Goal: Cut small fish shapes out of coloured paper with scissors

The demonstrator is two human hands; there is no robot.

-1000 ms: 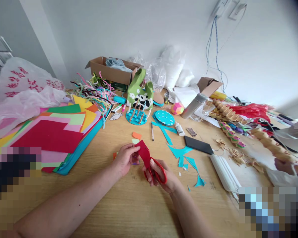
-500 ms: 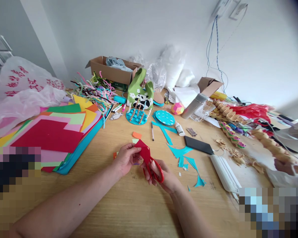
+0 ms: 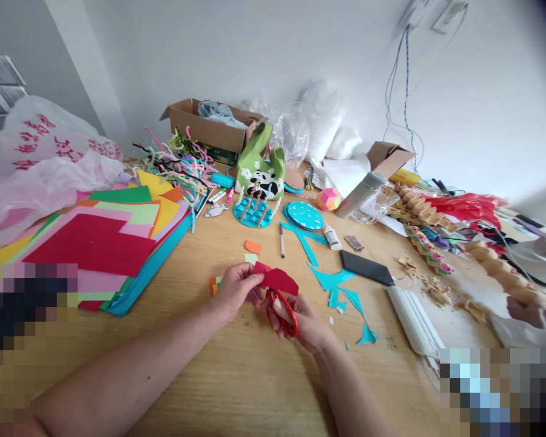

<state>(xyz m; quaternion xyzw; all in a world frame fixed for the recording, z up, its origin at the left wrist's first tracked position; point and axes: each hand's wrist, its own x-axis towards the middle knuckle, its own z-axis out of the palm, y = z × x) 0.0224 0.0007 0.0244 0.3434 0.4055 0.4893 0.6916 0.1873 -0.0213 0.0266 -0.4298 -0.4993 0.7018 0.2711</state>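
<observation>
My left hand (image 3: 235, 290) pinches a small piece of dark red paper or felt (image 3: 279, 281) between thumb and fingers. My right hand (image 3: 300, 321) has its fingers through the handles of red scissors (image 3: 292, 318). The scissor blades sit under the red piece and are mostly hidden by it. Just beyond the hands lie an orange scrap (image 3: 253, 246) and a pale green scrap (image 3: 250, 258) on the wooden table. Several small coloured pieces (image 3: 215, 285) show partly behind my left hand.
Stacked coloured sheets (image 3: 91, 243) lie at the left. Blue offcuts (image 3: 332, 278), a pen (image 3: 282, 240), a glue bottle (image 3: 332, 237) and a black object (image 3: 366, 267) lie right of centre. Behind stand a green panda bag (image 3: 261, 167), a blue disc stack (image 3: 304, 216) and a steel flask (image 3: 361, 194).
The red piece has turned in my left hand, so its longer, curved side now points right. The scissors have shifted slightly and their blades are more covered. The view has moved a little.
</observation>
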